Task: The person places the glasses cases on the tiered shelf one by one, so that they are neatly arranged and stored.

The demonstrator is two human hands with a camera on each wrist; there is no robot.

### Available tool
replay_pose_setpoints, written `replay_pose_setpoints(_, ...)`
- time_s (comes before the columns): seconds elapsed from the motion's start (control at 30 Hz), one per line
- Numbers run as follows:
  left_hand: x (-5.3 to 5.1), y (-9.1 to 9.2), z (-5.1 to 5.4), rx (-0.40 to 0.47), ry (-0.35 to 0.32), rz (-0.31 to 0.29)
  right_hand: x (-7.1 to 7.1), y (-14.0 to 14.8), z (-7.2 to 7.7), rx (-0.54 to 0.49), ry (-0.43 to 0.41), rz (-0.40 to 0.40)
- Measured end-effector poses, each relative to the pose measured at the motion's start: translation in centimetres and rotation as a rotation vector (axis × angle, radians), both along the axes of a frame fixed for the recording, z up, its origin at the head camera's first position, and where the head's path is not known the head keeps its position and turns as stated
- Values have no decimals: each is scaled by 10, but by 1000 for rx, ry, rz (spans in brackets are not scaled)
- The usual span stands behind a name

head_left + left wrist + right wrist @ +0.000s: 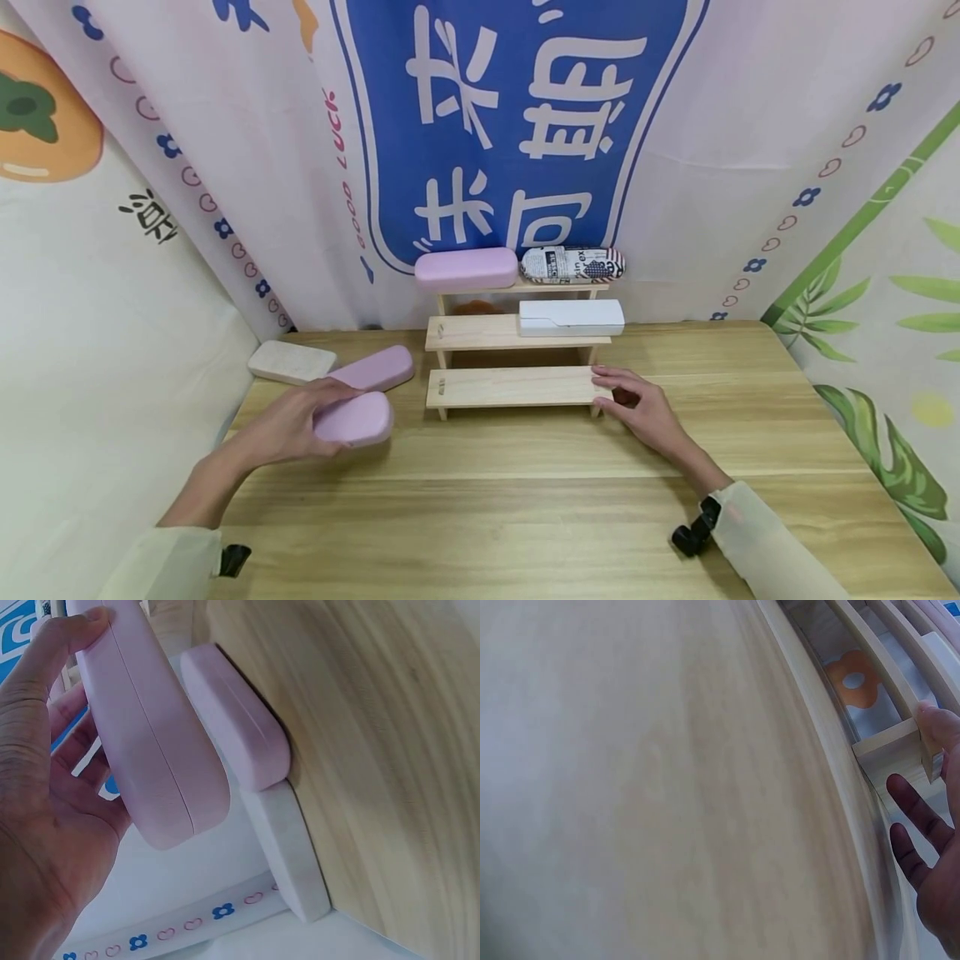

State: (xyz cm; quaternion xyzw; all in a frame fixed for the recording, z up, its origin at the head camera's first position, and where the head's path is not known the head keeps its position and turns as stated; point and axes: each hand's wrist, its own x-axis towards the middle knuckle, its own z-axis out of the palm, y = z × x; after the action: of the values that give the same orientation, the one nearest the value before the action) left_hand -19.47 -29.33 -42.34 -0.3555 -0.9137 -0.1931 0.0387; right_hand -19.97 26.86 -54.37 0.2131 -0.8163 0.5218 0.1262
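My left hand [288, 423] grips a pink glasses case [358, 419] above the table, thumb on one side and fingers on the other. In the left wrist view a seam line runs along this case [142, 720]. Just behind it lie a second pink glasses case [378, 368] and a whitish glasses case [292, 362], end to end. With thumb and fingers, my right hand [645, 408] pinches the right end of the lowest step of a three-tier wooden shelf [510, 387]. In the right wrist view the thumb [939, 724] presses the step's edge.
On the top tier sit a pink glasses case [467, 268] and a newsprint-patterned glasses case [573, 264]. A white glasses case [572, 317] lies at the middle tier's right. Behind the wooden table [495, 525] hangs a printed curtain [705, 192], with fabric also at both sides.
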Motion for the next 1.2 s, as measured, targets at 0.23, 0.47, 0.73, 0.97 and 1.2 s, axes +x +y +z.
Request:
replay_pose_setpoints(0.23,-9,10,7,3,6,1,-2,1,-1,12,-3,-6)
replay_pose_setpoints(0.47,-16,24,17,-2,0,-2,-2,1,-1,24,-5,-3)
replay_pose_setpoints(0.73,-25,40,27,-37,-8,-9,0,2,-2,30,-11,-9)
replay_pose_setpoints(0.97,-32,54,32,-15,-7,-22,0,1,-1,28,-17,-11)
replay_pose_setpoints(1.2,-39,66,36,31,8,-36,1,-1,1,13,-21,-6)
